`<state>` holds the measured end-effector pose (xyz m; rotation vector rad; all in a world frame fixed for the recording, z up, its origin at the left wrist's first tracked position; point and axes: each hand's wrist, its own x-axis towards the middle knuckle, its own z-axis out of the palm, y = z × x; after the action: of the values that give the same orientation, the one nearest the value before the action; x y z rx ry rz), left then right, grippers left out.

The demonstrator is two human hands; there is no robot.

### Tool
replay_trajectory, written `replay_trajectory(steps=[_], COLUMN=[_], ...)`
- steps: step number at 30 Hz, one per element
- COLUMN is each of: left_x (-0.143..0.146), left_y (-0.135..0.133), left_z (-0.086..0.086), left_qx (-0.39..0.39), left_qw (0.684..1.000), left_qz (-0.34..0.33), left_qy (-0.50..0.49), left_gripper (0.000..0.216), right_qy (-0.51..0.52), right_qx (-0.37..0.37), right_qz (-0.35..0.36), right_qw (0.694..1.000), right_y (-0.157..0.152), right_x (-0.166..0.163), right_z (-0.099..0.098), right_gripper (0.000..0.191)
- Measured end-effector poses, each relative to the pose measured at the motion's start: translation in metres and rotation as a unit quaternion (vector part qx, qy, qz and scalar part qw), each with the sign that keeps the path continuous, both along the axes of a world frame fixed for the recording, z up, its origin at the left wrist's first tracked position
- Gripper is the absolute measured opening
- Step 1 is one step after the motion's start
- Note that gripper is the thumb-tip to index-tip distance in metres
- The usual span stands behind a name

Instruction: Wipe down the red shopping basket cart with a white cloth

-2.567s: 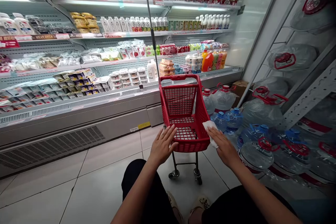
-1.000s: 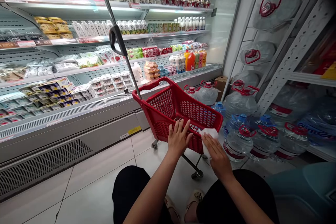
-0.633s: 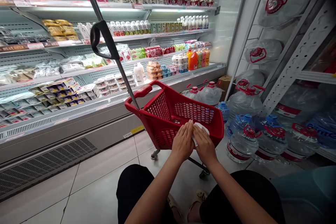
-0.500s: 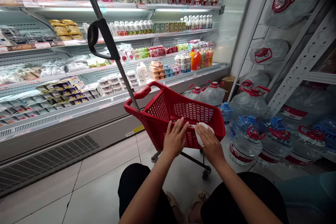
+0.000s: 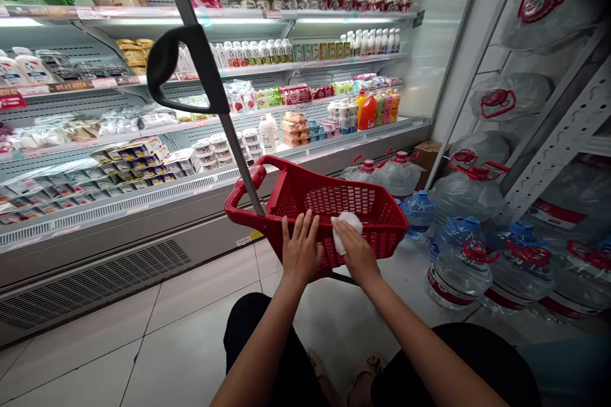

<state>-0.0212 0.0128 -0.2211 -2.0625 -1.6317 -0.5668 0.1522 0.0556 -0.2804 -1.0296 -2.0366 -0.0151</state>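
A red plastic shopping cart (image 5: 389, 219) with perforated walls stands before me, its near rim facing my knees. My left hand (image 5: 301, 251) lies on that rim with fingers spread and nothing in them. To its right, my right hand (image 5: 359, 255) presses a white cloth (image 5: 352, 221) against the rim and near wall. Part of the cloth is hidden under the fingers. A grey metal pole (image 5: 241, 149) with a black loop handle (image 5: 205, 70) rises from the handle end of the cart.
A lit refrigerated display (image 5: 214, 194) with packaged dairy and drinks runs along the far side. Large water bottles (image 5: 458, 276) with red handles stand on the floor at the right, beside a white perforated rack (image 5: 554, 114). Pale tiles (image 5: 191, 343) cover the floor.
My right hand and the cloth have slid left along the rim. My left hand has also shifted left. The cart's wheels no longer show, and the view has turned slightly.
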Motion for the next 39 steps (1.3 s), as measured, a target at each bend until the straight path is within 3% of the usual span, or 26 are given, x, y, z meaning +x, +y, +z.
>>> replay_trajectory(steps=[4,10,15,19,26,30,35,39], left_x=[-0.009,-0.045,-0.044,-0.028,-0.016,-0.022,-0.032,-0.036], left_y=[-0.01,-0.015,-0.014,-0.018,-0.043,-0.053,-0.049,-0.042], left_z=[0.008,0.043,0.047,0.045,0.06,0.059,0.044,0.034], left_qx=[-0.002,0.043,0.033,0.023,0.048,0.065,0.042,0.042], left_qw=[1.0,0.998,0.998,0.998,0.998,0.997,0.999,0.999], left_qz=[-0.016,0.036,0.046,0.051,0.033,0.028,0.01,0.002], left_qy=[0.023,-0.024,-0.04,-0.036,-0.018,-0.033,-0.005,0.012], left_gripper=[0.067,0.063,0.058,0.058,0.063,0.07,0.07,0.066], right_qy=[0.003,0.009,0.022,0.04,0.044,0.031,0.042,0.025], right_qx=[0.016,-0.011,-0.04,-0.042,-0.016,-0.007,0.019,0.027], right_qz=[0.051,0.014,-0.021,-0.011,0.134,0.185,0.151,0.098], right_qw=[0.999,1.0,0.999,0.998,0.99,0.982,0.987,0.995], right_y=[-0.005,0.008,0.015,0.008,-0.015,-0.024,-0.021,-0.001], right_x=[-0.033,0.016,0.032,0.003,-0.086,-0.107,-0.089,-0.038], right_z=[0.013,-0.003,-0.012,-0.002,0.048,0.062,0.048,0.024], right_gripper=[0.078,0.092,0.094,0.089,0.062,0.064,0.063,0.075])
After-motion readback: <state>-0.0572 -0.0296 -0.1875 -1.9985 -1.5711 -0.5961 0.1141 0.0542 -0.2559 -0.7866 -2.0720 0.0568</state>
